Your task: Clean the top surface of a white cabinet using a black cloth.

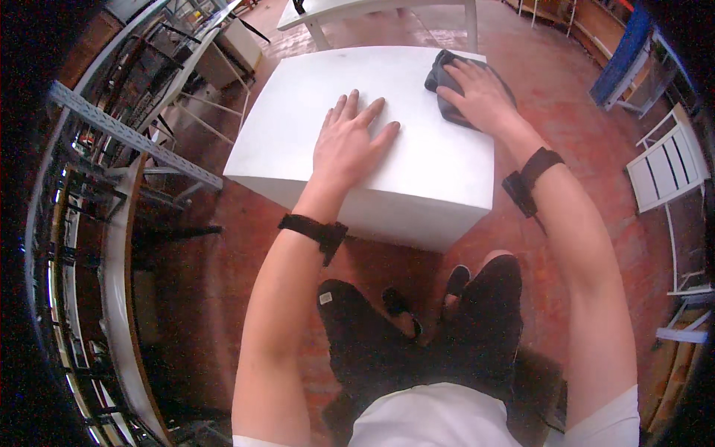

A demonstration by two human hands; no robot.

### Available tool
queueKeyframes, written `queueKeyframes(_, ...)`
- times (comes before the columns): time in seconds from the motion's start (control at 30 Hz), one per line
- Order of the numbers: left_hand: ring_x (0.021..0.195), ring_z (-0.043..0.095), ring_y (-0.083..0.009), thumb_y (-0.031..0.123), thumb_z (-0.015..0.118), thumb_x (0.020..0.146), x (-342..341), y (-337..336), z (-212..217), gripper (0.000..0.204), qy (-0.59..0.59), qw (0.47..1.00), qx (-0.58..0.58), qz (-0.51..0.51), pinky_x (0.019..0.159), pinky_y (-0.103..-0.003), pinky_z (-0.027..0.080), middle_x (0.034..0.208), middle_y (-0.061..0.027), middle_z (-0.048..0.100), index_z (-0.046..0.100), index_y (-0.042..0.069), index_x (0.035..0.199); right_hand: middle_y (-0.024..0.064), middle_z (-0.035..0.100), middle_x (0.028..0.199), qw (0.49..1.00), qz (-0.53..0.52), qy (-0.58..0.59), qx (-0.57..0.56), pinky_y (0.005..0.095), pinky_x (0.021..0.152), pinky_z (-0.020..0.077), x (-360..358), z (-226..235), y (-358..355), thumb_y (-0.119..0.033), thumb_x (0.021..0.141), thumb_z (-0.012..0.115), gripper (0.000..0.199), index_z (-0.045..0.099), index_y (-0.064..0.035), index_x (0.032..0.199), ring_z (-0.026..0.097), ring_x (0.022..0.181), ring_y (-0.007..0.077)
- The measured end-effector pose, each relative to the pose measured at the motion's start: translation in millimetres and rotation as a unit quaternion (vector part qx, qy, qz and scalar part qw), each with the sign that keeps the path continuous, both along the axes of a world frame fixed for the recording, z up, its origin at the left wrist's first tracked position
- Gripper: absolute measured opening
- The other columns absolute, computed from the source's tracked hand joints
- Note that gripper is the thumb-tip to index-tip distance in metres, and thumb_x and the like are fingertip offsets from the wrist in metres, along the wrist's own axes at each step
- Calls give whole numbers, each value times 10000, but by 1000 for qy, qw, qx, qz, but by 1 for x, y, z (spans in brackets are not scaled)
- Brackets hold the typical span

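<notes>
Wiping in progress: right hand [480,93] pressed flat on a dark grey cloth [447,89] at the far right corner of the white surface [417,167], fingers spread over it, not pinching it. Left hand [346,141] palm-down, fingers splayed, resting on the bare top near the middle, holding nothing, looks like it's bracing. Hands well apart. My read: mid-wipe, most of the top not yet under the cloth. Next stroke would call for dragging the cloth toward the near edge, and the left hand sits in that path, so it'd need lifting or shifting. Edges: cloth sits right at the far rim and near the right rim, could slip off. Room: red floor open on the right, metal racking [112,134] close on the left, white slatted chair [670,167] off to the right
</notes>
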State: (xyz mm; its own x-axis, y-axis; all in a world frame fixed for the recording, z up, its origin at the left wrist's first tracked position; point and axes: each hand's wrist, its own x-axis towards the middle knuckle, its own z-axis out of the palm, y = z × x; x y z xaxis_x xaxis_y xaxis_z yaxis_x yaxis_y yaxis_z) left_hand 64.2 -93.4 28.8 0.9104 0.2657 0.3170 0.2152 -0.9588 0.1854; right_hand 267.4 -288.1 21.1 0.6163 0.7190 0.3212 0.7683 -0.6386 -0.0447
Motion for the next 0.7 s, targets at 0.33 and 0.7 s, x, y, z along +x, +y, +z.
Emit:
queueKeyframes(0.33, 1552, 313, -347, 542, 489, 1032, 2, 6, -2, 682, 28, 999, 11, -23, 1286, -459, 218, 1647, -191, 386, 476, 111, 1560, 161, 400, 1641, 1000, -2, 13, 28, 509, 1270, 228, 0, -1, 3, -553, 1028, 474, 701, 468, -83, 1549, 335, 1533, 342)
queueKeyframes(0.7, 1595, 204, -318, 461, 364, 1085, -36, -33, 3, 693, 100, 980, 39, -167, 1302, -490, 138, 1712, -162, 257, 294, 34, 1626, 160, 406, 1638, 1000, -9, 8, 26, 503, 1276, 217, 0, 3, 1, -559, 1024, 474, 715, 479, -61, 1536, 328, 1538, 337)
